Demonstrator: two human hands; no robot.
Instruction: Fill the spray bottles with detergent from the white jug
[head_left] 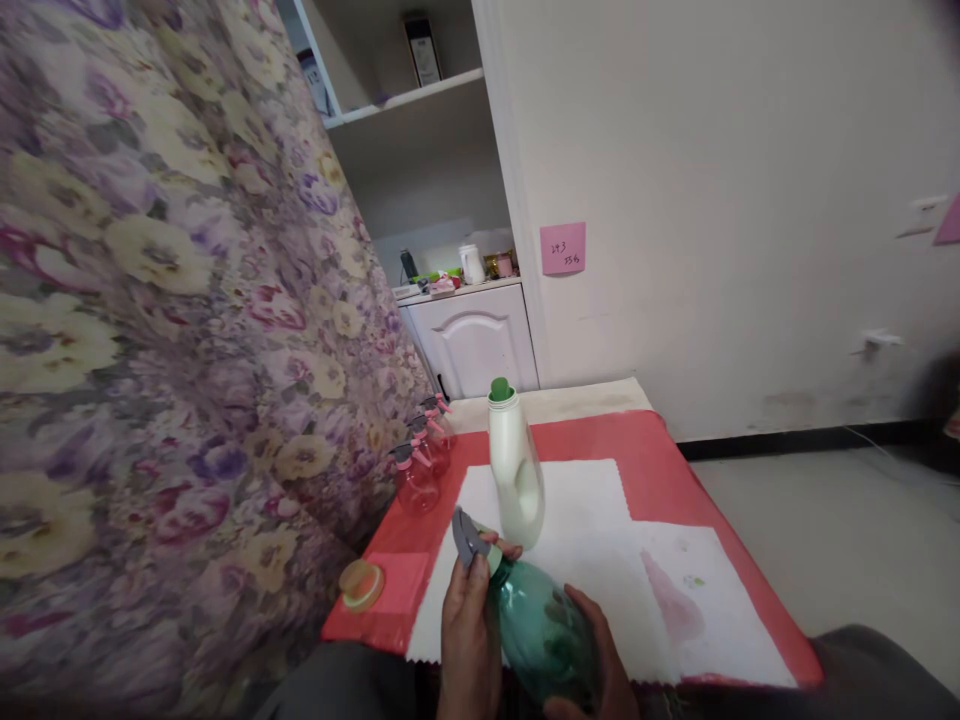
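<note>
A teal see-through spray bottle (544,625) lies tilted between my hands at the near edge of the table, its grey trigger head (469,538) pointing up and left. My left hand (474,610) is closed around the head and pale green collar. Wrapped round the wide body from the right is my right hand (600,650), partly hidden by the bottle. Just beyond stands a pale green jug (517,480) with a side handle, upright, with a green piece (500,388) in its mouth.
White cloths (589,500) lie over a red table cover (600,440); the right one has a pink stain. Several clear spray bottles (417,485) with pink collars line the left edge. A roll of tape (361,583) sits at front left, beside a floral curtain (187,350).
</note>
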